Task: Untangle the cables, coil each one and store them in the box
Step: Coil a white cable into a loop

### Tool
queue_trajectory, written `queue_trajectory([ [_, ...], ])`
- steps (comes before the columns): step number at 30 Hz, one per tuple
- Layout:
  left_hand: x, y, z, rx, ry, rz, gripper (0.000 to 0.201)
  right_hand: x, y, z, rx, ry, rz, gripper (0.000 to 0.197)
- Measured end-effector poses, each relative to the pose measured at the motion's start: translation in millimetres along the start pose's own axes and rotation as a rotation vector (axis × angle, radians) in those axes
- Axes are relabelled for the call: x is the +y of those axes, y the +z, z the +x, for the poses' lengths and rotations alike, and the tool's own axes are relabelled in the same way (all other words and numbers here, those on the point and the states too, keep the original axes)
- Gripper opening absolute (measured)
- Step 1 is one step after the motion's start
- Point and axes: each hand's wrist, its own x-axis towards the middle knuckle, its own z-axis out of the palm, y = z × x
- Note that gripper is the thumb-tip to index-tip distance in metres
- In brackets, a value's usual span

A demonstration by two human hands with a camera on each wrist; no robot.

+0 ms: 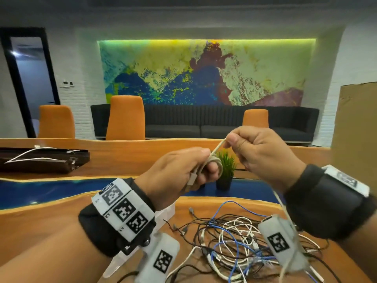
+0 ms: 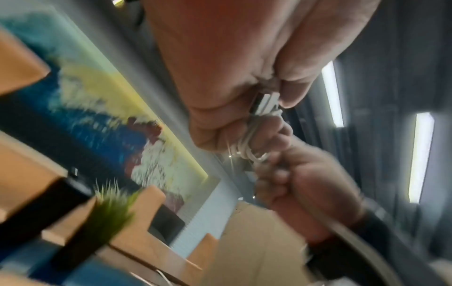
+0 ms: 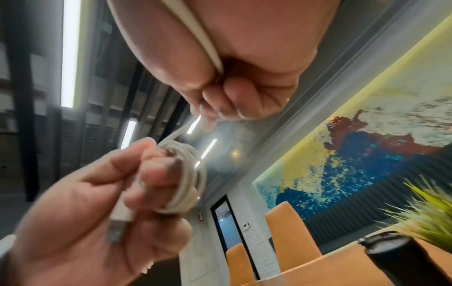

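**White cable wound on my left fingers, right hand feeding it**

Head view: my left hand (image 1: 179,172) is raised over the table (image 1: 51,227), fingers curled, with the white cable (image 1: 214,160) looped in several turns round two of them. Its plug (image 1: 191,178) sticks out below, pinned under my thumb. My right hand (image 1: 263,156) is just beside it, slightly higher, thumb and forefinger pinching the strand that runs taut down to the coil. The loose end trails under my right wrist toward the tangle of cables (image 1: 234,242) on the table.

Left wrist view: blurred. Plug (image 2: 265,103) is clamped between thumb and finger; the coil (image 2: 247,147) sits on the fingertips, right fist close behind.

Right wrist view: cable (image 3: 195,32) crosses my palm, leaves between pinched fingertips (image 3: 208,120), and joins the coil (image 3: 190,174) round my left fingers (image 3: 156,174).
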Motion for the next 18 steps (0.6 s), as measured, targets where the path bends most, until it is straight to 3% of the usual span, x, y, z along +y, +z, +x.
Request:
queue_trajectory([
  [3,-4.2,0.2,5.0,0.056,-0.039,-0.174,0.031,13.8,14.1,-8.7,-0.032,0.134,0.107,0.024],
  [6,-8.2,-3.4,9.2,0.144,-0.037,-0.197,0.035,13.5,21.4,-15.5,-0.091,0.178,0.205,0.029],
  [10,-9.8,-0.9,14.6,0.188,-0.002,-0.049,0.037,5.2,24.8,-10.8,-0.141,0.084,0.204,0.031],
  [14,-7.4,9.0,16.0,0.278,-0.022,0.007,0.041,6.7,32.2,-3.9,-0.034,-0.022,0.163,0.017],
  [18,-8.7,22.8,17.8,0.4,-0.025,0.009,0.037,18.4,42.4,-1.7,0.034,-0.058,0.059,0.017],
])
